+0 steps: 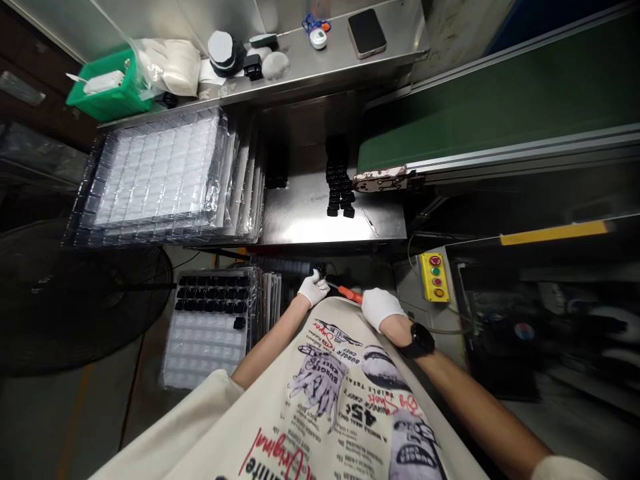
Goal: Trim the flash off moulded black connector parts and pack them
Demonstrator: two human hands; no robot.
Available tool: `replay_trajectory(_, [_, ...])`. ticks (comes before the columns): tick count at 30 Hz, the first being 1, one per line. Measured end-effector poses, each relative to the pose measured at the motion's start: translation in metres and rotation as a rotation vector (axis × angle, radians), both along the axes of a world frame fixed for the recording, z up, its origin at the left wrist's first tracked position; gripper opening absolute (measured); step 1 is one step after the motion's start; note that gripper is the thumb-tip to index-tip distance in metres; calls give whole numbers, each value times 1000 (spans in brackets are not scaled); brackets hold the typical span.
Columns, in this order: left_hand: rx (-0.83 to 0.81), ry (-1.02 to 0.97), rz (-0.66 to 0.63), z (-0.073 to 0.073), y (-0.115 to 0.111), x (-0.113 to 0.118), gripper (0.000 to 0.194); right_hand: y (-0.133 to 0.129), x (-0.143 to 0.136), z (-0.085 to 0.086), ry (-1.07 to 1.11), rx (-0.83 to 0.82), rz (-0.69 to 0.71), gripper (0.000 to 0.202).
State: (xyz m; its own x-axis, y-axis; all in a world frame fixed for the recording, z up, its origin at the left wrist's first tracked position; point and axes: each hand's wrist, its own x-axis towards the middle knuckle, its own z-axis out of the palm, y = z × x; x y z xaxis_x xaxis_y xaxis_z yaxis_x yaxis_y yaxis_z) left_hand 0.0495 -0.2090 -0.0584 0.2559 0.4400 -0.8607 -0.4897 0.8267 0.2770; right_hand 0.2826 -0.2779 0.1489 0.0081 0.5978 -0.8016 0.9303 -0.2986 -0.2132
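My left hand (313,289), in a white glove, is closed with its fingertips around a small black part (321,268) in front of my body. White-gloved too, my right hand (383,308) grips an orange-handled tool (350,293), whose thin shaft points left toward the black part. Whether the tip touches the part is too small to tell. On the metal table beyond, similar black parts (340,187) stand in rows. To the left of my left hand, a clear tray (205,353) holds rows of black pieces in its upper compartments.
Stacked clear trays (155,173) cover the table's left side. A shelf (300,67) above carries a green bin (110,87), a phone (367,33) and small items. To the right are a green conveyor belt (500,100) and a yellow button box (435,277). A fan (75,287) stands left.
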Motion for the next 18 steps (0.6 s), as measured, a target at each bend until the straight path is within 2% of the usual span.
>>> replay_trajectory(11, [-15,-24,23,12,5,2,33,-2,0,-6,-16,18,-48,36])
replay_trajectory(18, [-25,-105,-25,22,5,-2,29,-4,2,0,-31,27,-58,36])
